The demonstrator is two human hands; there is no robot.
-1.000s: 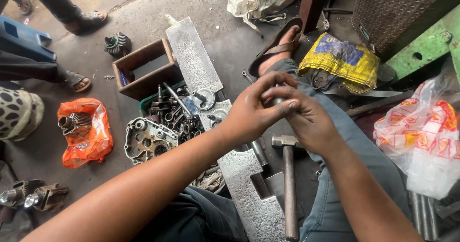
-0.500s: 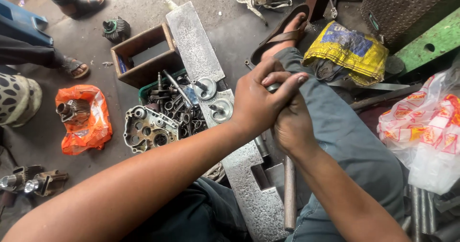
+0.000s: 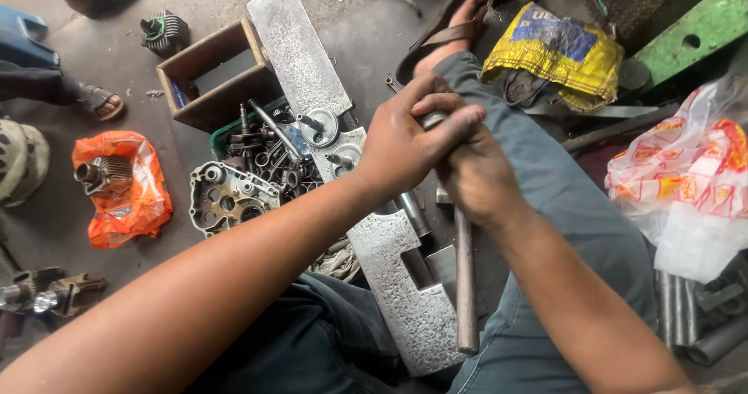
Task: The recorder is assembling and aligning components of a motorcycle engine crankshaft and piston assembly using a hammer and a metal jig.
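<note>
Hands are pressed together over the lap: the left hand (image 3: 409, 141) is wrapped over the right hand (image 3: 475, 180), both clamped on a small grey metal part (image 3: 433, 119), barely visible between the fingers. Greasy skin could let that part be dropped among the clutter. A green tray (image 3: 226, 131) is filled with wrenches and bolts; the wooden box (image 3: 204, 106) looks nearly bare.
</note>
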